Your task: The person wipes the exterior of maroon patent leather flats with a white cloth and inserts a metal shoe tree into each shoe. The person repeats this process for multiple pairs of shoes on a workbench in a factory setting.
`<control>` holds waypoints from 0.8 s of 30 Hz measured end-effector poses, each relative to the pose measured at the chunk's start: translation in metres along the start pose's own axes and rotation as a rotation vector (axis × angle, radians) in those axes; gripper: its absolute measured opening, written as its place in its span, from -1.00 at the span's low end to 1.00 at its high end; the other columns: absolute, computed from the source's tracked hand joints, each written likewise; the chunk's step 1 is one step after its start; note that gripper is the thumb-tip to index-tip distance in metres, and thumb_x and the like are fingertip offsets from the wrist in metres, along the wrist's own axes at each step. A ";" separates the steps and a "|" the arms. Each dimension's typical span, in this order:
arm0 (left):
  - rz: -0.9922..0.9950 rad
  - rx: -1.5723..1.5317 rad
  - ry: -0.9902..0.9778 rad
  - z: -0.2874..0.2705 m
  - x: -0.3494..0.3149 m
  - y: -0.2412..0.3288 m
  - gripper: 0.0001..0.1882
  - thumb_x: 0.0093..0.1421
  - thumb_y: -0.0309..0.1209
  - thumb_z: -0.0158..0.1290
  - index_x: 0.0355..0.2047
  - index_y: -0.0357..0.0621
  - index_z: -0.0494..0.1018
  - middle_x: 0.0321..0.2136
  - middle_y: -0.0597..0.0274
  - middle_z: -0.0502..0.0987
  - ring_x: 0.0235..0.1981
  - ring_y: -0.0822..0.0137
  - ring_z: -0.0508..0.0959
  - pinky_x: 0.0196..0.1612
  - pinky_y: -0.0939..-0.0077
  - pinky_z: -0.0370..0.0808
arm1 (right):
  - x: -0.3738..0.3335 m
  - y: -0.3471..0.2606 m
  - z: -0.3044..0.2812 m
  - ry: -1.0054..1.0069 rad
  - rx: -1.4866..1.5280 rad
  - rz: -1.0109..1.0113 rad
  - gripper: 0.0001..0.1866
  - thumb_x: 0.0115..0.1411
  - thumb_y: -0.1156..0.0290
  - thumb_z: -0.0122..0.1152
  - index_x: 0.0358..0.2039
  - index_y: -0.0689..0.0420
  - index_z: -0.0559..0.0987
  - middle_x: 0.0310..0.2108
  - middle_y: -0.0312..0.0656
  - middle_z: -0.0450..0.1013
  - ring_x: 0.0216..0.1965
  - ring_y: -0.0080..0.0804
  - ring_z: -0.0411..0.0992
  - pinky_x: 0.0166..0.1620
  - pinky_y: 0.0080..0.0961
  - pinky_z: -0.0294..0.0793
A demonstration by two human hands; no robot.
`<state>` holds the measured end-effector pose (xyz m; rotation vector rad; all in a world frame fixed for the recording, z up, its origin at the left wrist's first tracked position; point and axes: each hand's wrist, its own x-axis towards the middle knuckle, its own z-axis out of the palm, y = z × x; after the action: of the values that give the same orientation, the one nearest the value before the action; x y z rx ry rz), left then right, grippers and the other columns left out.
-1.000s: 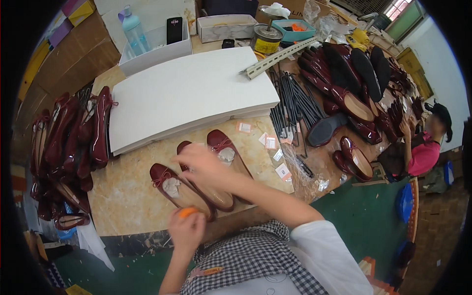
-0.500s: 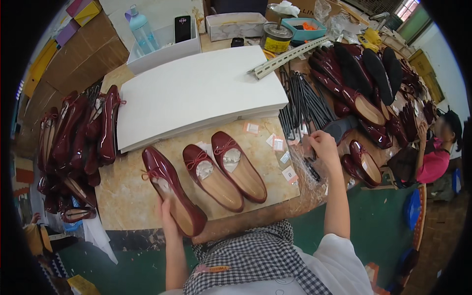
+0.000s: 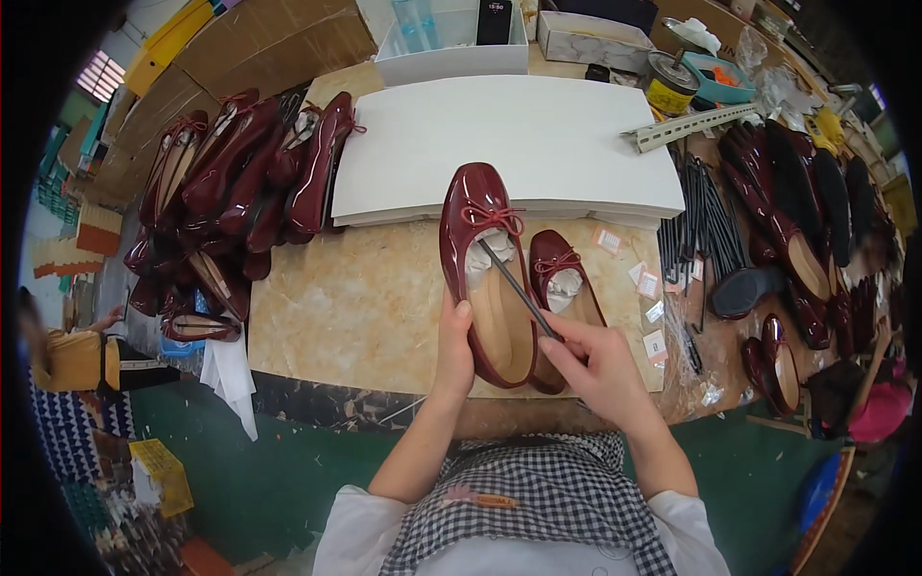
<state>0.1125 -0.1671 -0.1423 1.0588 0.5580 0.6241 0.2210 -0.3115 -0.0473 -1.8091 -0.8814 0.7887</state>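
Observation:
My left hand holds a glossy dark-red ballet flat by its side, toe pointing away, above the table. It has a thin bow and crumpled white paper in its toe. My right hand pinches a thin dark stick, whose far end reaches into the shoe at the paper. Just right of the held shoe, a matching flat lies on the table, partly covered by that shoe and my right hand. Whether another shoe lies behind the held one, I cannot tell.
A stack of white boards fills the table's back, with a slotted metal strip on its right corner. Shoes are heaped left and right. Dark sticks and small tags lie right. Another person is at far right.
The shoe in my left hand has been raised and moved right, over the other shoes. My right hand has come from the stick pile with a stick, now inside the shoe. The view has shifted left.

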 end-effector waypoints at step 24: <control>0.455 1.501 0.229 -0.061 -0.016 0.051 -0.45 0.19 -0.24 0.06 0.11 -0.30 0.29 -0.19 -0.01 0.49 -0.28 0.13 0.50 -0.21 0.25 0.43 | 0.067 0.189 -0.195 0.740 -0.864 0.312 -0.63 0.23 0.12 0.08 -0.26 0.22 0.56 -0.42 0.08 0.55 -0.35 0.01 0.55 -0.27 -0.09 0.50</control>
<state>0.0500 -0.1228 -0.1170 2.5936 1.0335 0.6928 0.4586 -0.4017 -0.1632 -2.7606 -0.4471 -0.1918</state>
